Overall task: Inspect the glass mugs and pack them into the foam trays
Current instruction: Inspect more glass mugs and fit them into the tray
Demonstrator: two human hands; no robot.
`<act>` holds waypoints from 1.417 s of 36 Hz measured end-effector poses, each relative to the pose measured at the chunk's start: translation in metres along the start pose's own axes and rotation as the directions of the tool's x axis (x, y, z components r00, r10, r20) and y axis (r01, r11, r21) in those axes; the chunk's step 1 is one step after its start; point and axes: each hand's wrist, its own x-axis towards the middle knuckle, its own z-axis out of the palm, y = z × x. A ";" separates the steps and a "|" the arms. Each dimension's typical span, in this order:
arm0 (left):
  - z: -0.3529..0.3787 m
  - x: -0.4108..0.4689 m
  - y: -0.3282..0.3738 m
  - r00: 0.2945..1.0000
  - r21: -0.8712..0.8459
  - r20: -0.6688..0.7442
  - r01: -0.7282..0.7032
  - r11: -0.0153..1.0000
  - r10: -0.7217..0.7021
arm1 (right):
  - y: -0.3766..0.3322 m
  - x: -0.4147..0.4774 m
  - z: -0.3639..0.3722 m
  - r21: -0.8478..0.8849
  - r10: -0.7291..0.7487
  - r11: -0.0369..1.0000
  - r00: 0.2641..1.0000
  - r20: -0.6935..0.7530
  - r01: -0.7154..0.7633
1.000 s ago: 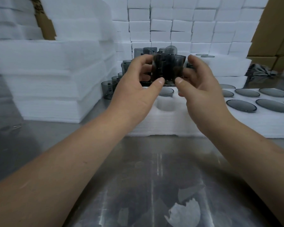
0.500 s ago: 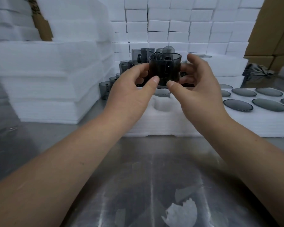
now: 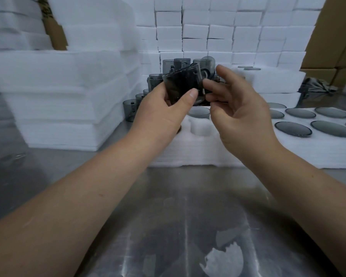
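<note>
Fingers (image 3: 191,95) of the left hand (image 3: 164,114) are curled round a dark glass mug (image 3: 181,82), thumb pressed on its near wall. That's just past the stack of foam sheets (image 3: 68,100) on the far left and the loose mugs (image 3: 131,109) standing on the tabletop (image 3: 168,206) beside it. The mug's up in the air, tilted, above the foam tray (image 3: 188,154). Just right of it comes the right hand (image 3: 242,114): fingers (image 3: 210,84) loosely bent, tips at the mug's right edge, thumb lifted well clear, gripping nothing. Whether those tips actually touch the glass is lost in blur. Below the hands there's an empty pocket (image 3: 200,128) in the tray, and a mug rim (image 3: 199,112) sunk in the pocket behind it. Further right, dark glass rounds (image 3: 293,128) sit in rows in the foam.
</note>
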 end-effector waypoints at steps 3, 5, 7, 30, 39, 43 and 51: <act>0.000 0.000 0.001 0.999 -0.038 -0.002 0.034 0.999 -0.034 | -0.001 0.000 0.001 -0.011 -0.025 1.000 1.000 0.019 0.025; 0.000 0.001 0.001 0.999 -0.041 -0.003 0.036 0.999 -0.036 | -0.001 0.000 0.001 -0.005 -0.039 0.999 0.999 0.027 0.039; 0.000 0.001 0.002 0.999 -0.052 0.000 0.045 0.998 -0.045 | -0.002 0.000 0.001 0.003 -0.045 0.999 0.998 0.035 0.045; 0.004 -0.003 0.005 0.998 0.049 -0.054 -0.036 0.998 0.039 | -0.008 0.002 -0.002 -0.056 0.027 0.998 0.997 -0.067 -0.030; 0.003 -0.002 -0.003 0.982 0.264 -0.098 -0.130 0.956 0.161 | -0.009 0.001 -0.002 -0.028 0.037 0.999 0.998 -0.042 -0.038; 0.004 -0.003 -0.002 0.980 0.284 -0.093 -0.144 0.948 0.177 | -0.011 0.001 -0.001 -0.056 0.032 0.998 0.999 -0.035 -0.034; 0.004 -0.004 -0.002 0.982 0.284 -0.020 -0.173 0.943 0.186 | -0.011 -0.001 0.002 -0.033 0.045 0.998 0.999 -0.008 -0.046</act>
